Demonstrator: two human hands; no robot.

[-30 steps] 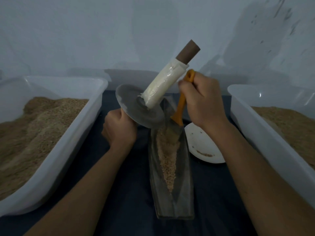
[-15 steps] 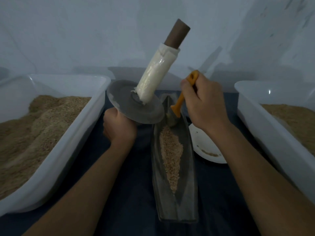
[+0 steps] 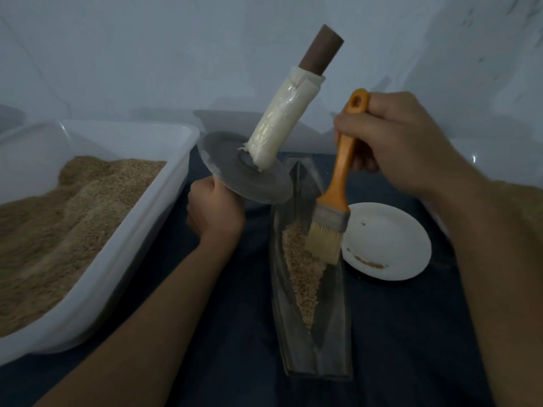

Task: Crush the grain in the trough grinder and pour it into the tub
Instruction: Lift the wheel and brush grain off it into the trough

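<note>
left hand: fisted, fingers curled tight, forearm raised | right hand: fingers curled, wrist bent downward

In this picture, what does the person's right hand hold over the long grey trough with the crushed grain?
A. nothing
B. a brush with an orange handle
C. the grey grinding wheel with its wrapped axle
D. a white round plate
B: the right hand grips the orange-handled brush, whose pale bristles hang at the crushed grain in the long grey trough; the grey grinding wheel is with the left hand.
</note>
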